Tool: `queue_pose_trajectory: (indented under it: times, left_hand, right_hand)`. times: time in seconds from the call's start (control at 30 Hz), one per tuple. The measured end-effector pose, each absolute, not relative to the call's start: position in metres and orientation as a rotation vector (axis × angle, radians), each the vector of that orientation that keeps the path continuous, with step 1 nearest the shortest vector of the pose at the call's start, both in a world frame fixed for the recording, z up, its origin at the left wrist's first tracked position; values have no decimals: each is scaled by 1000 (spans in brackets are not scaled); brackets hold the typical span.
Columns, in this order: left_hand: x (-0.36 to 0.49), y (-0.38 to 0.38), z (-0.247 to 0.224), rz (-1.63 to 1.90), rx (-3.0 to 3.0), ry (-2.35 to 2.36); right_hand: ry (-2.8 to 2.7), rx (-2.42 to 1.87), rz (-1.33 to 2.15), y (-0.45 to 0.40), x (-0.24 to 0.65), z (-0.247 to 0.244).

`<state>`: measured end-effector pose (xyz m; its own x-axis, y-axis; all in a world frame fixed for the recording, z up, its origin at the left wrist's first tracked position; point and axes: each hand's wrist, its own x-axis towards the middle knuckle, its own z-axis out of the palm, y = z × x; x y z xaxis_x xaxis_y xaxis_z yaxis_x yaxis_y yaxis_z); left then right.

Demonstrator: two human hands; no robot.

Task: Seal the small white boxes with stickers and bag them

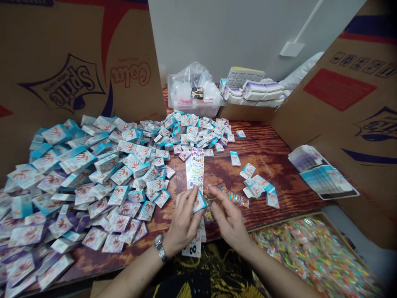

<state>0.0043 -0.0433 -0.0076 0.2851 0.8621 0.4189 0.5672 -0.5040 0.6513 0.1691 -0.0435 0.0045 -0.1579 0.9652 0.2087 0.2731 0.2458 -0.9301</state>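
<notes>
My left hand (184, 219), with a metal wristwatch (160, 247) on its wrist, grips a small white-and-turquoise printed box (199, 202) at its fingertips. My right hand (228, 217) hovers just to the right of that box, fingers apart and nothing visible in them. Above both hands, a long sticker sheet (196, 169) with colourful rows lies on the wooden table (263, 153). A small clear bag of colourful pieces (235, 198) lies beside my right fingers. A huge scattered pile of similar boxes (93, 182) spreads left of my hands.
A few boxes (257, 186) lie right of my hands. A tray of colourful packets (313, 256) sits at lower right. Fanned printed cards (322, 171) lie at right. Upright cardboard panels (71, 62) flank the table, and a plastic bag (190, 89) stands behind.
</notes>
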Motion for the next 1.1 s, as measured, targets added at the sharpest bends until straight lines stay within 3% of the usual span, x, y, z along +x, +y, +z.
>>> queue_pose_trajectory:
  times: [0.2,0.33,0.57,0.83,1.1]
  left_hand:
    - [4,-48,-14,1104,2259,1286]
    - [-17,-36,-14,989,2395,1366]
    - [-67,-1,2,962,2483,1951]
    - [-26,-43,-20,735,2385,1378]
    - [-6,-57,1,598,1714,1171]
  right_hand:
    - [-2048,-1055,594,-47,158,-5]
    - [-2165,-1046,712,-25,166,-12]
    - [-2526,-1205,505,32,184,-39]
    - [-2642,-1287,303,30,172,-58]
    - [-2413,-1228,294,19,170,-53]
